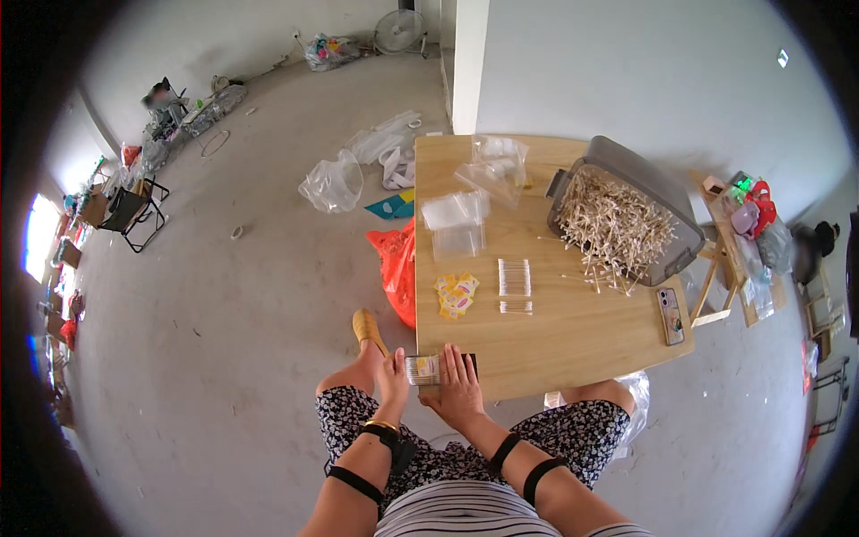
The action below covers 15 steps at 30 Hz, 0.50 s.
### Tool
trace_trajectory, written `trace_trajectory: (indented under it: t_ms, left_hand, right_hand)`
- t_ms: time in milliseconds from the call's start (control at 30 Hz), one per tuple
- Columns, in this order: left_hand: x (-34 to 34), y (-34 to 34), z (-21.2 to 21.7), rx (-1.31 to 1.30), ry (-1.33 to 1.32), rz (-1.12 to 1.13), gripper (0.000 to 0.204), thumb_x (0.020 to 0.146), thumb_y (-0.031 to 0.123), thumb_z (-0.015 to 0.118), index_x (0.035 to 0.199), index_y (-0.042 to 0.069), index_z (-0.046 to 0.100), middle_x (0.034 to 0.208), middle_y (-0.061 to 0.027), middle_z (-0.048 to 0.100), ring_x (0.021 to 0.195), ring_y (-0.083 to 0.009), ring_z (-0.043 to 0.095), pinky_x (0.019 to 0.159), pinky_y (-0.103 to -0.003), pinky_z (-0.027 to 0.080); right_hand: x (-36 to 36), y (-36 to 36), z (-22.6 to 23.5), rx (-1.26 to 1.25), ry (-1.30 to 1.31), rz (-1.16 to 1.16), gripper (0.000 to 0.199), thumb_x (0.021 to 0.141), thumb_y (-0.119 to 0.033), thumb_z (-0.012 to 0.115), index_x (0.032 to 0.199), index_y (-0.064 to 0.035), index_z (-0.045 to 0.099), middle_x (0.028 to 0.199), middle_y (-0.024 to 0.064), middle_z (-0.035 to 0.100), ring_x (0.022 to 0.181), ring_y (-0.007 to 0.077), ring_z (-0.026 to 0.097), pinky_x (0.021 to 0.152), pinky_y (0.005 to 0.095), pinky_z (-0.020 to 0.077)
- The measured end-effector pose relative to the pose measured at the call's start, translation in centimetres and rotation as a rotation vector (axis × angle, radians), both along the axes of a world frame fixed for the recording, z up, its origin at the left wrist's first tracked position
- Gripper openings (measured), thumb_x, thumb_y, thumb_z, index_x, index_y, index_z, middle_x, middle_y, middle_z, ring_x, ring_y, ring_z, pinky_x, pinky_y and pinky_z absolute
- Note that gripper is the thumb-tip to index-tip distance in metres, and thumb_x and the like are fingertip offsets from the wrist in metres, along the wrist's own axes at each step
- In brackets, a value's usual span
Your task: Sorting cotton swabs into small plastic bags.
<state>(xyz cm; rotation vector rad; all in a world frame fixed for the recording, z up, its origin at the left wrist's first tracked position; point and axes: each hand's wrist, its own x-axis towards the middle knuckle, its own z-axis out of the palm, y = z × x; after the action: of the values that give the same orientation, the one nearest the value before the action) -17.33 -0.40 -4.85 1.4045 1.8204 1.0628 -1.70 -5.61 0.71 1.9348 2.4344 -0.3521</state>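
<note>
The packet of cotton swabs was at the lower centre of the frame, by the near edge of the worktop. The left hand gripped its left end; the right hand lay over its right part, fingers straight. The packet seemed light and slippery — soft plastic around thin, bendable sticks — so its ends were probably the safest hold.

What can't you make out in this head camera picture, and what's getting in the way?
All in the head view:
- Right end of the packet of swabs: covered by the right hand.
- Dark thing by that hand: mostly behind the fingers, so its kind is unclear.
- Right part of the red bag: hidden by the table.
- Floor of the gray bin: under loose swabs.
- Print on the yellow labels: too small.
</note>
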Motion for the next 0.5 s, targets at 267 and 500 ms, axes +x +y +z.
trace_trajectory:
  t_ms: [267,500]
  left_hand:
    - [-1.8,0.8,-3.3,-0.167,-0.140,0.043,0.047,0.105,0.041,0.043,0.106,-0.003,0.058,0.091,-0.0238,0.062,0.086,-0.0408,0.061,0.080,-0.045,0.048]
    - [-3.2,0.7,-1.0,0.067,0.144,0.068,0.045,0.104,0.039,0.043,0.124,0.000,0.052,0.116,-0.0215,0.053,0.107,-0.0381,0.053,0.097,-0.044,0.042]
  right_hand:
    - [4.1,1.0,-1.0,0.190,0.227,0.029,0.084,0.092,-0.051,0.059,0.151,0.0008,0.031,0.159,0.0187,0.027,0.148,0.0360,0.023,0.121,0.0491,0.0194]
    - [14.2,7.0,0.6,0.338,0.281,-0.397,0.059,0.083,-0.025,0.071,0.137,-0.0087,0.050,0.144,0.0157,0.042,0.133,0.0371,0.039,0.111,0.0507,0.0322]
